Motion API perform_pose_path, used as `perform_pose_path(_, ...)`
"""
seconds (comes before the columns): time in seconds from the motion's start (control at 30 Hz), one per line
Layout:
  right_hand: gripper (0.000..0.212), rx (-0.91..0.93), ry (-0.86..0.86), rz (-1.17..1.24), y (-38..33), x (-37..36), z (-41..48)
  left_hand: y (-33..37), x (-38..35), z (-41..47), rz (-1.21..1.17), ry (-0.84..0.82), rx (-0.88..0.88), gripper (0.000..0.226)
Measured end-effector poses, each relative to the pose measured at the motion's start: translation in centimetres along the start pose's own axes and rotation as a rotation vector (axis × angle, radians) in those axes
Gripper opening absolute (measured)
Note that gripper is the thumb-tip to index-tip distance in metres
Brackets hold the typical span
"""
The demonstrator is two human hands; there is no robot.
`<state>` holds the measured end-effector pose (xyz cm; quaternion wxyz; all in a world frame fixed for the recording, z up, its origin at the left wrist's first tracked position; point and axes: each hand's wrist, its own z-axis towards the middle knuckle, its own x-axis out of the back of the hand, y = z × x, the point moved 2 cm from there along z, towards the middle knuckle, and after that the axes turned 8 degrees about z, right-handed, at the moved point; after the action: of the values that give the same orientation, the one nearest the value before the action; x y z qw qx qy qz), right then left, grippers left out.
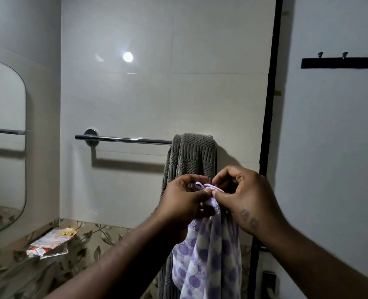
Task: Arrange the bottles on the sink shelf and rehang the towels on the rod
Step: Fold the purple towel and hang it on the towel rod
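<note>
**Dotted towel could be lost or bunched before the rod is reached**

The chrome towel rod is fixed to the tiled wall and is bare along most of its length. Only its right end is covered, by a grey ribbed towel draped over it. If the second towel is hung hard against that end, the two are likely to be crowded together, and the grey one could be dragged off the rod.

Below the rod and in front of the grey towel, a white towel with purple dots is held, gathered into a narrow hanging bundle. Because it is bunched, it could be laid over the rod unevenly and pulled down by its heavier side.

The left hand and the right hand are both pinched on the towel's top edge, with their fingertips almost meeting. Only fingertips are used, so the cloth could be dropped during the lift.

A small lilac loop is seen between the fingers, and its purpose cannot be told. The bottles and sink shelf are not plainly shown.
</note>
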<state>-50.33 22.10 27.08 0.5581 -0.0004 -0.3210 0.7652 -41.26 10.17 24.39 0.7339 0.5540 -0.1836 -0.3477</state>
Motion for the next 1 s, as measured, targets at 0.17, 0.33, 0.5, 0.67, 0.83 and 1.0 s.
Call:
perform_pose_path(0.17, 0.015, 0.025, 0.033, -0.042, -0.1, 0.1, -0.5, 0.3, -0.3, 0.0, 0.054, -0.009, -0.027, 0.022)
perform_pose_path(0.33, 0.015, 0.029, 0.042, -0.04, -0.1, 0.3, -0.9, 0.2, -0.3, 0.0, 0.095, -0.015, -0.06, 0.022)
perform_pose_path(0.5, 0.014, 0.046, 0.08, -0.045, -0.3, 0.5, -1.2, 0.3, -0.4, -0.1, 0.116, -0.021, -0.09, 0.025)
perform_pose_path(0.67, 0.011, 0.069, 0.05, -0.086, -0.1, 0.0, -1.6, 0.3, -0.8, -0.2, 0.055, 0.022, -0.053, 0.023)
perform_pose_path(0.83, 0.022, 0.087, -0.029, -0.099, 0.6, 0.1, -1.6, 0.1, -1.0, 0.1, 0.01, 0.049, 0.027, 0.029)
perform_pose_path(1.0, 0.018, 0.037, 0.012, -0.069, 1.6, 0.7, -1.4, 0.2, -1.8, -0.3, -0.068, -0.007, 0.092, 0.03)
